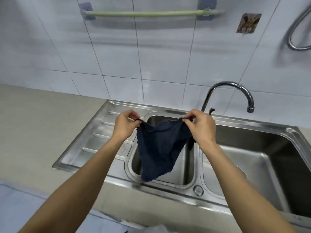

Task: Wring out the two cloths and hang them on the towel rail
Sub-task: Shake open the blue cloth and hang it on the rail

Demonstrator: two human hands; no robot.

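Now your left hand (125, 126) and right hand (201, 127) each pinch one top corner of the dark cloth (161, 148), which hangs spread over the small sink basin (188, 165), while the towel rail (148, 13) lies well above, its long axis parallel to the held edge.

The scene is bright and evenly lit, cool and slightly bluish. The towel rail (148, 13) throws a soft, blurred shadow on the tiles just below it, so light comes from above. Below the rail, the steel sink (94, 137) shows pale glare on its ribbed drainboard, while its right basin falls darker. Tile lines to either side of the rail bow and lean outward from wide-angle distortion. Detail is mildly soft throughout, softest in the bottom corners.
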